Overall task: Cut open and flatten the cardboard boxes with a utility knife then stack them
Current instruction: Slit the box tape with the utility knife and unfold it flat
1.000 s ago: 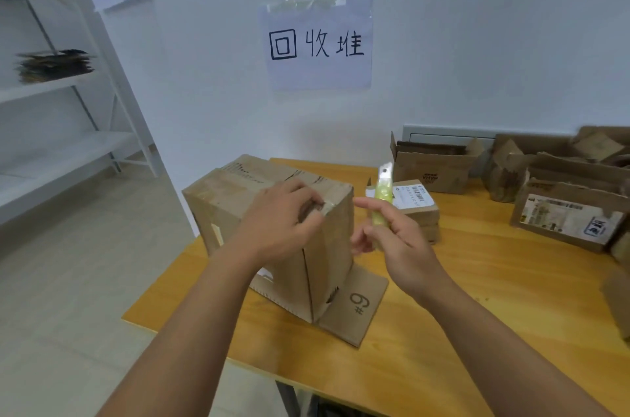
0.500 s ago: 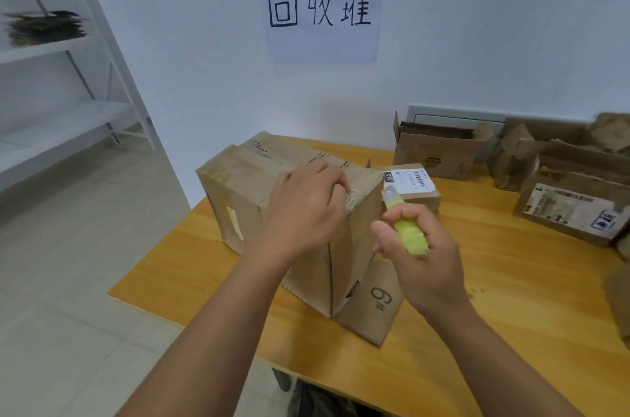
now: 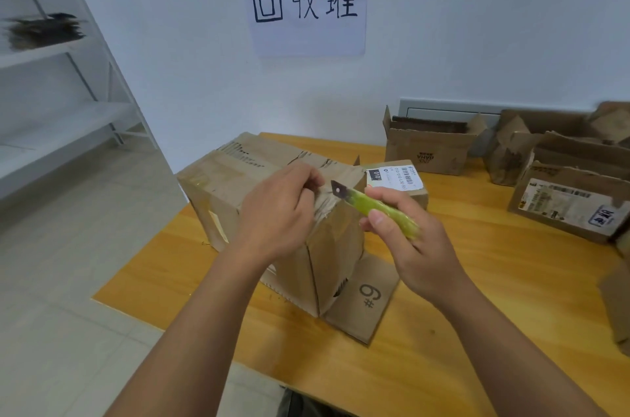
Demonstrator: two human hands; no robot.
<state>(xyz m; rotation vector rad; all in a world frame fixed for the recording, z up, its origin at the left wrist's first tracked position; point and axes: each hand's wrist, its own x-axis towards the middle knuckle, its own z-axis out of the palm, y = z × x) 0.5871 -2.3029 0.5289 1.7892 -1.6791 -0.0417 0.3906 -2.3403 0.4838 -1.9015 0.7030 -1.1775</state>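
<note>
Table (image 3: 477,331): its right side runs out of your view.
Box (image 3: 238,188): worn, taped, standing at the table's left corner; your arms hide its near face.
Left hand (image 3: 276,212): fingers curl over the box's top edge.
Right hand (image 3: 412,246): grasps the green knife (image 3: 378,208), blade at that edge.

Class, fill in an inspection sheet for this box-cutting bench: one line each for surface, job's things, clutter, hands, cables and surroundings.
Surface: wooden table against a white wall.
Job's things: large cardboard box standing near the table's left end, a flap marked #9 lying flat at its base; green utility knife, blade out, its tip at the box's top edge.
Clutter: small labelled box behind; opened boxes along the back and right.
Hands: left hand grips the box's top edge; right hand holds the knife.
Cables: nothing seen.
Surroundings: handwritten paper sign on the wall; white shelving on the left; tiled floor.
</note>
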